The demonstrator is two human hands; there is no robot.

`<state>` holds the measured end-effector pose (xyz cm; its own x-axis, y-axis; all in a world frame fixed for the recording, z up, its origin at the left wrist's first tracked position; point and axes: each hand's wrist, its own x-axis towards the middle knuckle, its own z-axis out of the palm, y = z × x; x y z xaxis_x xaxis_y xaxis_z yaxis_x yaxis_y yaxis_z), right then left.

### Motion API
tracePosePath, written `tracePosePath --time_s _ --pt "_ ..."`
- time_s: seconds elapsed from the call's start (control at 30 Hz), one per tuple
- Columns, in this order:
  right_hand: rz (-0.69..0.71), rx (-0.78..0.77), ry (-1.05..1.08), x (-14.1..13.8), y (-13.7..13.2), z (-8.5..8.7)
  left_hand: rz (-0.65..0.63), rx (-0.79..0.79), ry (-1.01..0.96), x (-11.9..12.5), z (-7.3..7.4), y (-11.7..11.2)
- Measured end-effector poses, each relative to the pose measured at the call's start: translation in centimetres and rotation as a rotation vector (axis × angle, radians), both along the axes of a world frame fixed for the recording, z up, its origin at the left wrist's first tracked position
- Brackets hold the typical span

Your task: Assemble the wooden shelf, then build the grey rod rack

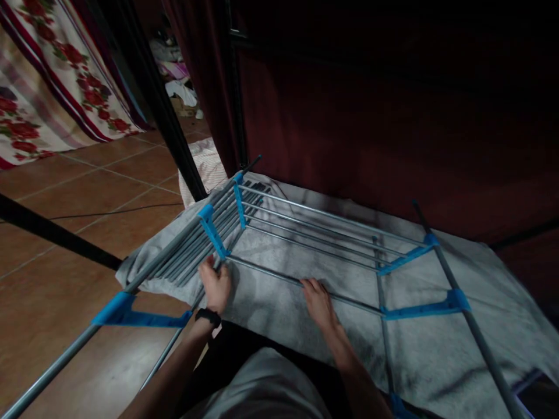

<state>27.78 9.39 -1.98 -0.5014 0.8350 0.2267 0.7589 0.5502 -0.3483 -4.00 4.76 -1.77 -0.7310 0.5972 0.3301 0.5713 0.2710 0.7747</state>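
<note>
A partly built rack of grey metal tubes and blue plastic brackets lies in front of me on a grey cloth. My left hand (216, 285), with a black band on its wrist, is curled around the left side's lower tube (199, 295), just below a blue bracket (213, 233). Over a cross rod (266, 270) of the rack, the fingers of my right hand (319, 302) are bent, gripping it near its middle. That rod runs from the left bracket to a blue bracket (423, 308) on the right. Several cross rods (323, 214) span the far part.
Several loose tubes (186, 259) lie side by side beyond the left side tube. The grey cloth (437, 355) covers the surface under the rack. Black posts (163, 99) stand at left, and a dark red curtain (349, 128) hangs behind. A dark flat device (539, 396) is at lower right.
</note>
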Motion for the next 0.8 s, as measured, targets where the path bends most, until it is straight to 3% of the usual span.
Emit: tracePosePath --time_s 0.13,0.37,0.63,0.8 --pt "-0.008 -0.008 -0.019 -0.2 0.0 0.2 -0.098 -0.006 -0.03 -0.5 0.6 1.7" --pt "-0.063 -0.046 -0.024 0.0 0.8 0.4 -0.101 -0.103 -0.063 -1.5 1.6 4.3" --pt "-0.092 -0.068 -0.007 0.3 1.1 0.6 -0.071 -0.13 -0.004 -0.6 2.1 5.0" --pt "-0.162 -0.03 0.178 1.1 0.0 0.9 -0.054 -0.145 -0.04 -0.7 2.2 5.1"
